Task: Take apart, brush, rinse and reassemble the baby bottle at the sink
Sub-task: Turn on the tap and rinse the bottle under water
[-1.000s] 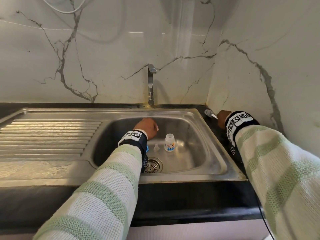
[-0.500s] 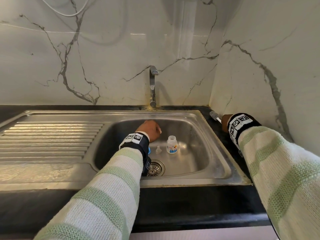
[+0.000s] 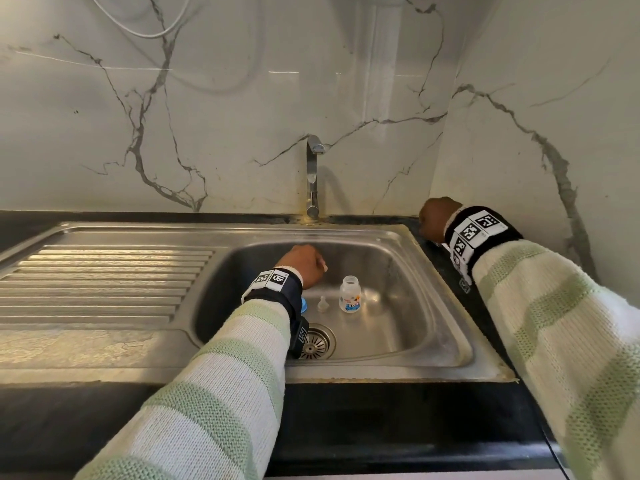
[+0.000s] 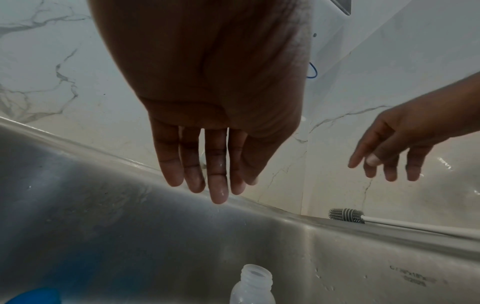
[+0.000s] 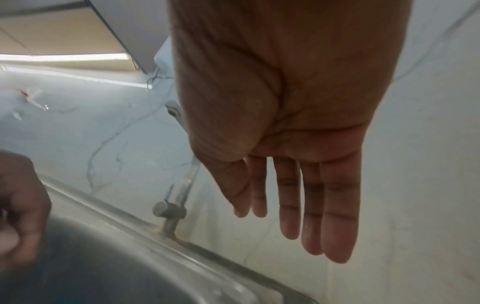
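The open baby bottle [image 3: 349,294] [image 4: 253,286] stands upright on the floor of the steel sink [image 3: 401,268]. Its clear nipple [image 3: 322,304] stands just to its left, and a blue piece [image 3: 304,304] [image 4: 33,296] peeks out by my left wrist. My left hand [image 3: 304,263] [image 4: 215,181] hovers in the basin behind them, fingers straight, holding nothing. The grey-headed bottle brush [image 4: 345,215] lies on the counter at the sink's right rim. My right hand [image 3: 434,218] [image 4: 384,162] [image 5: 298,216] is above it, fingers spread and empty. In the head view that hand hides the brush.
The faucet [image 3: 312,174] [image 5: 171,211] stands at the back rim, with no water running. The drain strainer [image 3: 317,342] is at the basin's front left. A ribbed drainboard [image 3: 104,282] extends to the left. Marble walls meet in a corner behind my right hand.
My right hand has moved back along the counter toward the wall corner and now covers the brush head in the head view. The left hand has barely shifted.
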Available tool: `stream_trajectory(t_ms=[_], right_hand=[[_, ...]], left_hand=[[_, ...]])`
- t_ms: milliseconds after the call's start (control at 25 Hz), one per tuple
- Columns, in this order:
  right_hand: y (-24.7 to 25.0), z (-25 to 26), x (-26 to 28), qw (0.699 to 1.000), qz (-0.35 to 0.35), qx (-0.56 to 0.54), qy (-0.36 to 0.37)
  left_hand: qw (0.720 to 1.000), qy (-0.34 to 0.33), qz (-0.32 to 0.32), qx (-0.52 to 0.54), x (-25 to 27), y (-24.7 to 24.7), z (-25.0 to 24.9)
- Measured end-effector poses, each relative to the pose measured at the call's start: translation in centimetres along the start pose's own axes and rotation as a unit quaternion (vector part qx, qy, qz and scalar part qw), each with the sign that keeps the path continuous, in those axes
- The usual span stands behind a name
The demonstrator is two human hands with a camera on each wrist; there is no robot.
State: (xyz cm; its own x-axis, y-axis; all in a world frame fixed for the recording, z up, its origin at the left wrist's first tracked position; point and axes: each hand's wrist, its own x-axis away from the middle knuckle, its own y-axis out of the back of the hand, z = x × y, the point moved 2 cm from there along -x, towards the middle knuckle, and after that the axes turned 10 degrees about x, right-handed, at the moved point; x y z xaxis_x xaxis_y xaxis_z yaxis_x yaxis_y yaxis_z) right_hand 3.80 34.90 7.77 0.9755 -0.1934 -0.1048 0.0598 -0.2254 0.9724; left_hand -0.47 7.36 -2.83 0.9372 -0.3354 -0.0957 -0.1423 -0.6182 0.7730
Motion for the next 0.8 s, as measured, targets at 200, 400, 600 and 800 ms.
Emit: stream_trajectory(t_ms=[200, 400, 600, 800], right_hand=[[1.5, 6.6, 0.3, 0.989, -0.068, -0.117, 0.065], [-1.3, 12.0, 1.1, 0.977, -0.059, -0.187, 0.090], [-5.3, 14.6, 1.3, 0.976, 0.004, -0.193, 0.099], [-7.3, 15.0, 0.8, 0.971, 0.056, -0.206, 0.112]], left_hand=[[1.000, 0.007, -0.006, -0.002, 0.0, 0.8, 0.5], [1.000, 0.020, -0.018, -0.004, -0.3, 1.4, 1.5], [0.999, 0.032, -0.006, -0.035, -0.9, 1.5, 3.4], [0.993, 0.046, 0.048, -0.102, -1.9, 0.3, 5.0]])
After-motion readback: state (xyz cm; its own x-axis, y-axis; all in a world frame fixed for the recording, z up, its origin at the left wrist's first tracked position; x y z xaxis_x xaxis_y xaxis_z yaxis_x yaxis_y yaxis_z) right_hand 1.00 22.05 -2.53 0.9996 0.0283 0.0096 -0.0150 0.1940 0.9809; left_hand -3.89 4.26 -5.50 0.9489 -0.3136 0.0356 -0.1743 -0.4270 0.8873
